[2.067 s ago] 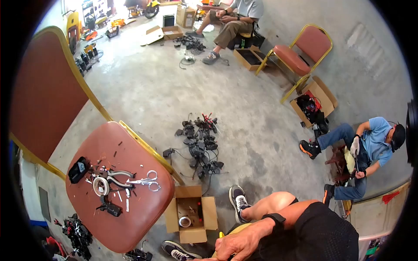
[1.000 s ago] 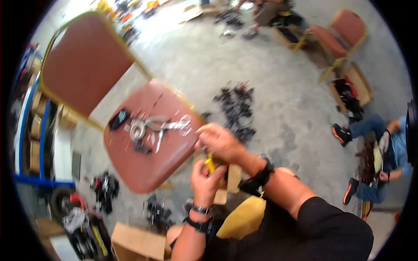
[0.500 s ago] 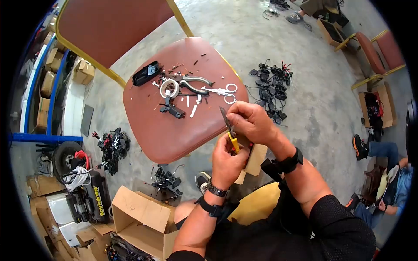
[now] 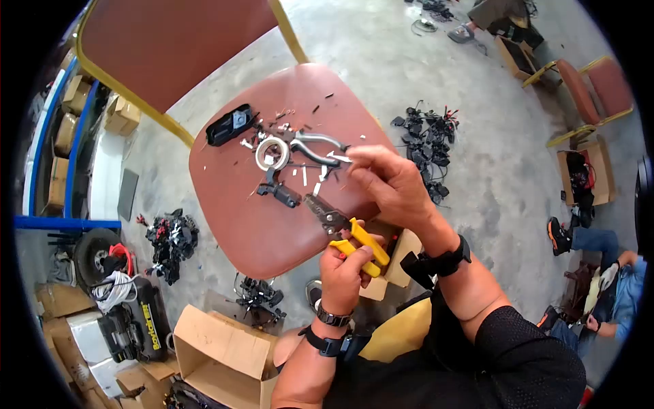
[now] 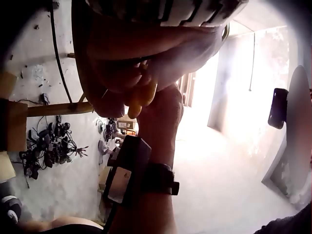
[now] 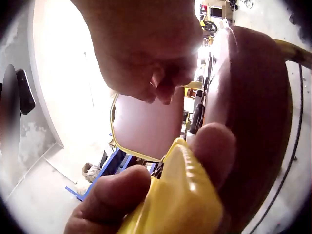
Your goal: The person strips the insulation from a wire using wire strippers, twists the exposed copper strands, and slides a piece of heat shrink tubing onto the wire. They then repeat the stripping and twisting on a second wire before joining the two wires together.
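Just below frame centre: dark metal plier-type hand tool with two yellow grips [image 4: 332, 219], held over the front part of a red-brown padded chair seat [image 4: 235, 211].
Tool's long axis: diagonal, nose toward the upper left, yellow grips spread toward the lower right.
Left hand [image 4: 338, 278]: lower centre, thumb and fingers wrapped on the tool's grips.
Right hand [image 4: 395, 191]: right of centre, fingers loosely bent.
Seat clutter: round white tape roll [image 4: 259, 155], grey-and-black pliers [image 4: 320, 138], beyond the nose.
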Demonstrator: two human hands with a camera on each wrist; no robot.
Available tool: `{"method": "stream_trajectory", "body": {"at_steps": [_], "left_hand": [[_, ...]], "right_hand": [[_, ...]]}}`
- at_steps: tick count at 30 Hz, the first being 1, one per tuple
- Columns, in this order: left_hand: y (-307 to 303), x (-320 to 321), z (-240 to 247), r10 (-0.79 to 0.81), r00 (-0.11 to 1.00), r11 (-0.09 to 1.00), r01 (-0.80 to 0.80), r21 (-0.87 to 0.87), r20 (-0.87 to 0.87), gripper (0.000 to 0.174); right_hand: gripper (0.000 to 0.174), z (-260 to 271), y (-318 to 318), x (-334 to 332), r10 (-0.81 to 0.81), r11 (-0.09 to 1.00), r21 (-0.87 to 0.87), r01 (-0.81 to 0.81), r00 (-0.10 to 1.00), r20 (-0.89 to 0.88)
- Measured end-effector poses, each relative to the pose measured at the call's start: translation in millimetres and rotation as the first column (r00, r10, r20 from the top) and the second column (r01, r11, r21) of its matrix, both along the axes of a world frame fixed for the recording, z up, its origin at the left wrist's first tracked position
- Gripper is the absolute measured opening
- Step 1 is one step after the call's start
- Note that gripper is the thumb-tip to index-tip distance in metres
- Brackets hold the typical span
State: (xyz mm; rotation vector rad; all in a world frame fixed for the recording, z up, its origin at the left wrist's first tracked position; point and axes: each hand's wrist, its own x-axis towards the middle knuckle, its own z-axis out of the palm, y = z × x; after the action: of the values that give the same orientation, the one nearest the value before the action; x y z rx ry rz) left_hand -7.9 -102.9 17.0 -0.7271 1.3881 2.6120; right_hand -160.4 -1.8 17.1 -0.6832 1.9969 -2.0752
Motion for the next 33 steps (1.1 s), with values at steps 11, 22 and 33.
{"method": "stream_trajectory", "body": {"at_steps": [11, 22, 33], "left_hand": [[24, -10, -23, 0.092, 0.995, 0.980, -0.096, -0.173, -0.029, 0.031], [97, -20, -8, -0.140, 0.987, 0.879, 0.089, -0.468, -0.077, 0.019], [51, -45, -20, 0.098, 0.894, 0.971, 0.010, 0.239, -0.436, 0.048]], "right_hand": [[0.070, 0, 76, 39, 0.418, 0.881, 0.244, -0.406, 0.909, 0.004], [0.051, -16, 137, 56, 0.169, 0.917, 0.375, -0.133, 0.984, -0.064], [0.026, -2, 147, 41, 0.145, 0.975, -0.217, -0.039, 0.854, 0.500]]}}
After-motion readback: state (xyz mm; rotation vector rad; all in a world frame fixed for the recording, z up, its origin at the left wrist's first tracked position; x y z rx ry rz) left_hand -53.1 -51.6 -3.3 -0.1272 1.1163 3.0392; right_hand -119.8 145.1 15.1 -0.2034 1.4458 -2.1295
